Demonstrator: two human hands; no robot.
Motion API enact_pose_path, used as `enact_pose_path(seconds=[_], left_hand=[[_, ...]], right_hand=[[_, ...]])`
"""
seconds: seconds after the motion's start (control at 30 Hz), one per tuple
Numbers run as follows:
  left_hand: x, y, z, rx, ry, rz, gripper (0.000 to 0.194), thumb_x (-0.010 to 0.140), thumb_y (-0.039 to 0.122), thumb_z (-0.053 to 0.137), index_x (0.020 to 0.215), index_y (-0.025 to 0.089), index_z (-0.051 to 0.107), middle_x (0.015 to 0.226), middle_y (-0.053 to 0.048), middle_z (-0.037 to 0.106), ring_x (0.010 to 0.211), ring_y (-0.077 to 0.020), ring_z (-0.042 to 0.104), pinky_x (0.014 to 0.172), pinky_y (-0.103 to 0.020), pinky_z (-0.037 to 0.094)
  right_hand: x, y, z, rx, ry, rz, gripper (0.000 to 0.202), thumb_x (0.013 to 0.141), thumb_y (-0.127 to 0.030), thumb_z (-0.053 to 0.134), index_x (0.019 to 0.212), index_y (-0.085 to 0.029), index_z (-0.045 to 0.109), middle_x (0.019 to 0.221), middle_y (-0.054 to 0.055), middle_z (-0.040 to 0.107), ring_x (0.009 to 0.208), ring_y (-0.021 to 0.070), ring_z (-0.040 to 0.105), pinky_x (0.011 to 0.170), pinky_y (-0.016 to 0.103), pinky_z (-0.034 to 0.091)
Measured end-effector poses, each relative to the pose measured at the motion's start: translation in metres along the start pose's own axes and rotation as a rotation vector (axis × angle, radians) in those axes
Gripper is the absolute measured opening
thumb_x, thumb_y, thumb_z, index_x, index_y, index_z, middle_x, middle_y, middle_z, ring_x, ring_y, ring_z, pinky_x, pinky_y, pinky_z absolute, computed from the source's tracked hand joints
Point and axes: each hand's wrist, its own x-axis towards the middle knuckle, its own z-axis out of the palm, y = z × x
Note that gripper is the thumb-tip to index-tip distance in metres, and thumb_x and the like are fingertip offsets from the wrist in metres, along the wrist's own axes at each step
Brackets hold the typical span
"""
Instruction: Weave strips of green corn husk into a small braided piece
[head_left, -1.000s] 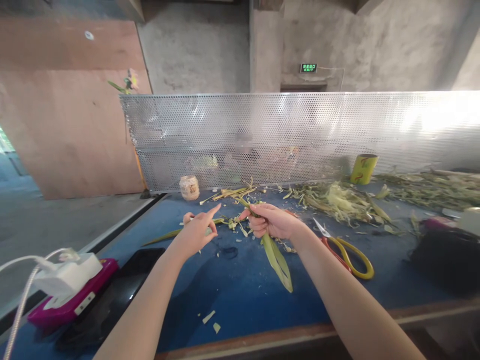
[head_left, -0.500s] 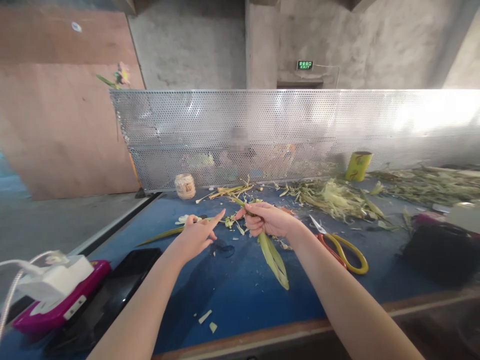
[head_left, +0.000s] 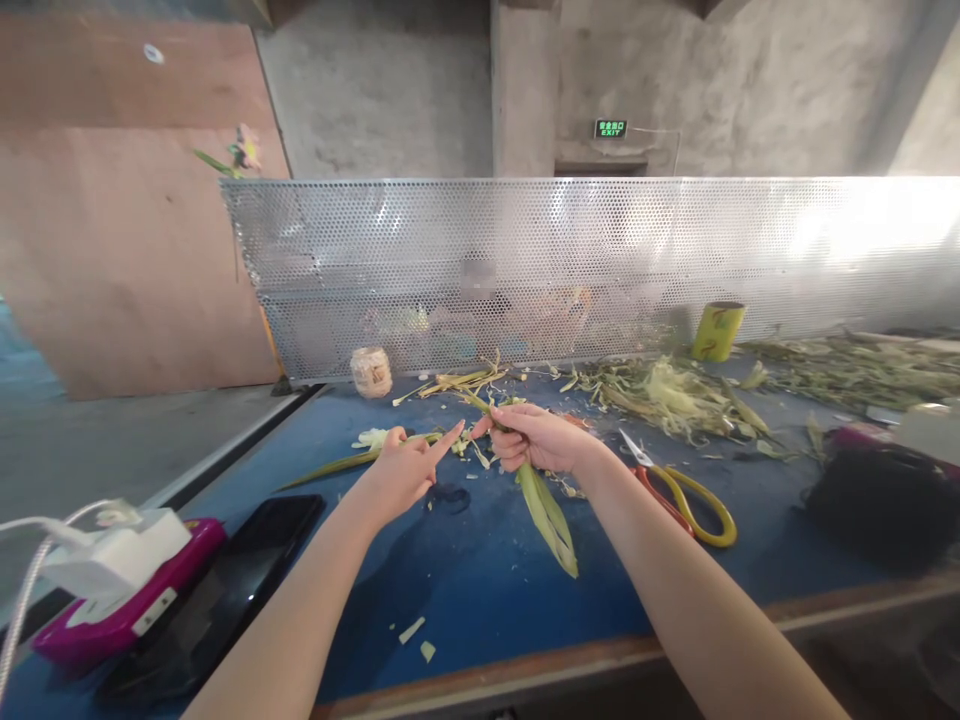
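My right hand [head_left: 529, 438] is closed around a green leafy stem [head_left: 549, 520]. Broad leaves hang below the fist toward the table's front, and a thin stalk pokes out above the thumb. My left hand [head_left: 411, 465] is just left of it, index finger stretched toward the right fingertips and the other fingers partly bent. I see nothing gripped in it, though its palm side is hidden. A long narrow leaf [head_left: 326, 470] runs behind the left hand. Small pale plant scraps [head_left: 461, 442] lie between the hands. Orange-and-yellow-handled scissors [head_left: 694, 505] rest beside my right forearm, blades apart.
A perforated metal screen [head_left: 450, 230] stands behind the blue table [head_left: 480, 610]. Husk-like leaves [head_left: 667, 400], a yellow cardboard tube [head_left: 718, 332] and a whitish roll [head_left: 371, 372] are at the back. A black phone [head_left: 262, 545] and magenta power strip [head_left: 180, 570] lie left.
My left hand has shifted slightly to the right, its index fingertip now closer to my right hand. The right hand and the leafy stem have stayed almost where they were.
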Motion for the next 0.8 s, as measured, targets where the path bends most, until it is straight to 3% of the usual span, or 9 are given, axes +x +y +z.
enact_pose_path(seconds=[0.3,0.53,0.8], left_hand=[[-0.004,-0.001,-0.007,-0.135,0.166,-0.074,0.069,0.076,0.014,0.041,0.135,0.027,0.008,0.079,0.002,0.066,0.089,-0.0163,0.051,0.091,-0.037,0.012],[-0.006,0.006,-0.010,-0.287,-0.033,-0.081,0.080,0.069,0.017,0.051,0.135,0.029,0.008,0.075,0.004,0.069,0.092,-0.0183,0.051,0.092,-0.037,0.013],[-0.003,0.010,-0.007,-0.201,-0.044,-0.046,0.077,0.067,0.011,0.049,0.134,0.029,0.018,0.069,0.002,0.067,0.080,-0.0184,0.053,0.092,-0.039,0.014]], right_hand=[[0.001,-0.001,0.002,-0.018,0.057,0.040,0.028,0.086,-0.032,0.041,0.084,-0.010,0.059,0.051,-0.008,0.021,0.045,0.0041,0.017,0.042,0.018,0.023],[0.001,0.000,-0.001,-0.027,0.047,0.007,0.027,0.086,-0.031,0.041,0.085,-0.011,0.058,0.052,-0.007,0.022,0.044,0.0037,0.018,0.043,0.018,0.024],[0.002,0.000,0.000,-0.013,0.057,0.015,0.026,0.085,-0.031,0.043,0.083,-0.011,0.058,0.051,-0.007,0.023,0.044,0.0038,0.018,0.042,0.018,0.024]])
